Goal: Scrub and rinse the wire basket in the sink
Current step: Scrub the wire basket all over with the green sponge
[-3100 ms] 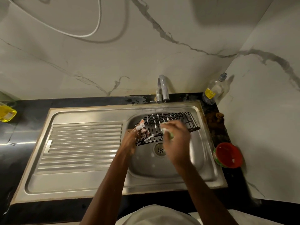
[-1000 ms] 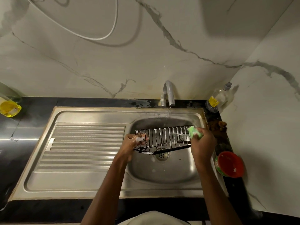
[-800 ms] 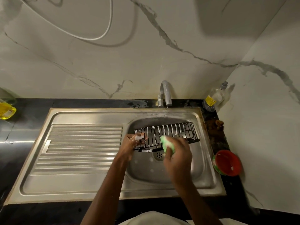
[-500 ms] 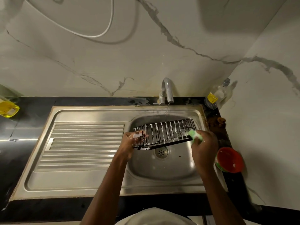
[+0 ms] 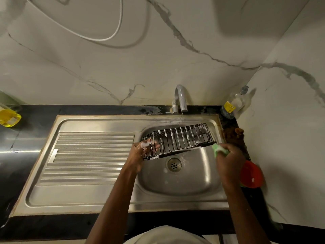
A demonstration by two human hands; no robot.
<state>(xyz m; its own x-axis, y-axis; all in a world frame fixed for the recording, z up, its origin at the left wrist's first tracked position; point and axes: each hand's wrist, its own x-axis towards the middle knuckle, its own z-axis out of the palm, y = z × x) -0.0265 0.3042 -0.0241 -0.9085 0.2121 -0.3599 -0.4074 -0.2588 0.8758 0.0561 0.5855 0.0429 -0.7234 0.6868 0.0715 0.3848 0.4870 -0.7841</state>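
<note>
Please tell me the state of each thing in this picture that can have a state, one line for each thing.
Tap: on, thin stream running.
Basket: soapy, tilted, lifted over the sink bowl.
Left hand: grips the basket's left end.
Right hand: grips a green sponge at the basket's right end.
Sink: wet, drain open.
Bottle: leaning in the corner, cap on.

My wire basket [image 5: 179,140] is black, long and narrow, its bars streaked with white suds. It hangs tilted above the sink [image 5: 175,184] bowl, over the drain, its right end raised toward the sink's back right corner, a thin stream of water falling onto it.
</note>
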